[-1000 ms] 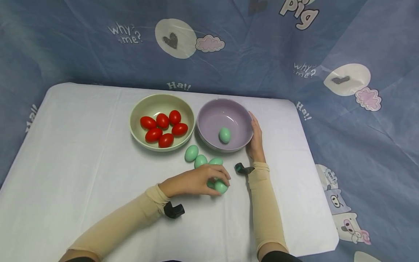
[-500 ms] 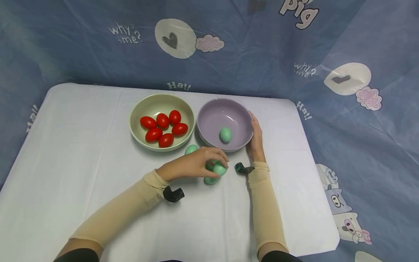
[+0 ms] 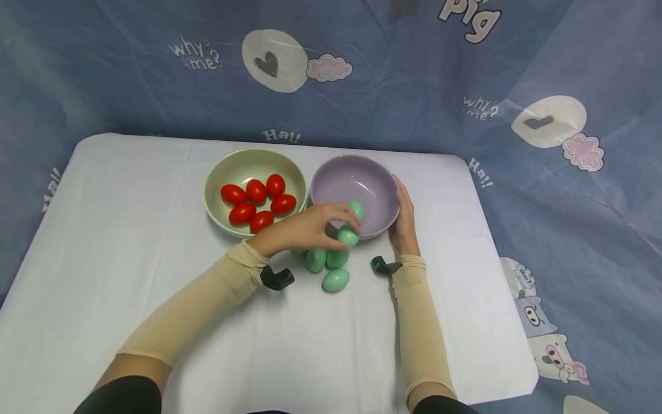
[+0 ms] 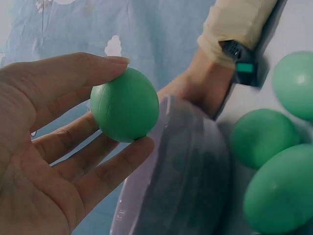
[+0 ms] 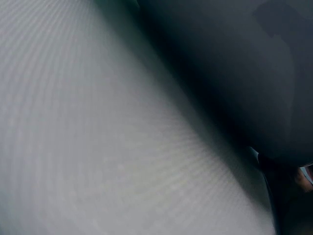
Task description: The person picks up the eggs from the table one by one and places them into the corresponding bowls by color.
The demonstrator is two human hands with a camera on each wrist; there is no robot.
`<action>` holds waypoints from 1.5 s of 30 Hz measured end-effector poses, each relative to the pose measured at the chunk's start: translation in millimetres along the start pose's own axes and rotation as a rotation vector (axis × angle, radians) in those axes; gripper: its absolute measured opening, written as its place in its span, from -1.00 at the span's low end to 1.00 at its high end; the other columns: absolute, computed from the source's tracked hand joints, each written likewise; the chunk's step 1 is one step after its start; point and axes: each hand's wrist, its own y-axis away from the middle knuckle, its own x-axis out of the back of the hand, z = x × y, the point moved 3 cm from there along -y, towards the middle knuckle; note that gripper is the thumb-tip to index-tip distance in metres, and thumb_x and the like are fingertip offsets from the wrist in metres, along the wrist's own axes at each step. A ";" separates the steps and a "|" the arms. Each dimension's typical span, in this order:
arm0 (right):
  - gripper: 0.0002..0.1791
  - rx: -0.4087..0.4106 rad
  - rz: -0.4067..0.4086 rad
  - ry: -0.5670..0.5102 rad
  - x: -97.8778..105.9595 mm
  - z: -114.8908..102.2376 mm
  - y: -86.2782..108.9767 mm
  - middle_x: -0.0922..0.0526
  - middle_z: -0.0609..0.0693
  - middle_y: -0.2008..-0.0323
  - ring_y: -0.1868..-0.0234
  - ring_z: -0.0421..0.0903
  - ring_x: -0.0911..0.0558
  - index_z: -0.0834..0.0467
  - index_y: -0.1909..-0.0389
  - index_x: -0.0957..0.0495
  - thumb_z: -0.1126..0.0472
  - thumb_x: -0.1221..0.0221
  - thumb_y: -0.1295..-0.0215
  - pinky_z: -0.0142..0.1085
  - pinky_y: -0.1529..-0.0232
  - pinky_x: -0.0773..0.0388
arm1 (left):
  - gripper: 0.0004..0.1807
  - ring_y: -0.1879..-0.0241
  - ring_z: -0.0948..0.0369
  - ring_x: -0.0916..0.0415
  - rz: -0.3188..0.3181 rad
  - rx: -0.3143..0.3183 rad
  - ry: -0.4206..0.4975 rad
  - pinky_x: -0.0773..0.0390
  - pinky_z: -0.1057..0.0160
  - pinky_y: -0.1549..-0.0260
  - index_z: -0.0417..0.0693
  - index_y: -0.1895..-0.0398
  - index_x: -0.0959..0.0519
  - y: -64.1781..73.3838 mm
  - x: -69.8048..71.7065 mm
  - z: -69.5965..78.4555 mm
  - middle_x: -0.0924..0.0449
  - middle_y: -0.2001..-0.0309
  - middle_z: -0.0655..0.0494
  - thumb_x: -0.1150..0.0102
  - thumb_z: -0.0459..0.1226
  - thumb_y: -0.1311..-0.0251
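Left hand (image 3: 305, 230) pinched a green egg (image 3: 348, 236) between thumb and fingertips, fingers curled round it, egg lifted off the cloth and sitting right at the near rim of the purple bowl (image 3: 331, 178). In the left wrist view the same egg (image 4: 125, 104) was held by the fingertips (image 4: 113, 60), bowl wall just beside it. A second green egg (image 3: 357, 209) lay inside the purple bowl, partly hidden behind the held one. Three more green eggs (image 3: 335, 280) lay on the white tablecloth (image 3: 129, 276) just in front of the purple bowl, close together. Right hand (image 3: 404, 221) rested flat against the purple bowl's right side, fingers straight, holding nothing. Beige bowl (image 3: 243, 164) stood touching or nearly touching the purple bowl's left side, with six red eggs (image 3: 256, 190) in it. Right wrist view was blurred, nothing readable.
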 end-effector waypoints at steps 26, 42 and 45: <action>-0.40 -0.001 -0.021 -0.013 0.5 0.1 -1.2 -0.26 -0.16 -0.58 -0.61 -0.11 -0.23 -0.07 -0.59 -0.24 -0.10 0.24 -0.64 -0.15 -0.63 -0.17 | -0.64 -0.20 0.05 -0.59 -0.056 0.085 -0.116 -0.54 0.07 -0.31 -0.16 0.01 -0.74 -78.2 30.3 -22.0 -0.74 -0.05 -0.04 -0.54 -0.30 -0.09; -0.39 -0.011 -0.039 -0.018 0.6 -2.5 -1.4 -0.18 -0.11 -0.62 -0.65 -0.12 -0.14 -0.02 -0.62 -0.17 -0.08 0.27 -0.65 -0.23 -0.66 -0.08 | -0.67 -0.26 0.04 -0.59 -0.156 0.177 -0.134 -0.48 0.13 -0.39 -0.19 0.01 -0.73 -124.0 19.5 -45.3 -0.77 -0.02 0.01 -0.49 -0.33 -0.13; -0.41 -0.016 -0.031 -0.040 1.1 -2.3 -1.7 -0.21 -0.11 -0.61 -0.64 -0.13 -0.17 -0.05 -0.60 -0.21 -0.09 0.24 -0.65 -0.27 -0.65 -0.10 | -0.67 -0.27 0.03 -0.57 -0.165 0.181 -0.145 -0.47 0.12 -0.41 -0.20 0.01 -0.73 -131.4 15.5 -47.1 -0.76 -0.03 0.01 -0.47 -0.36 -0.12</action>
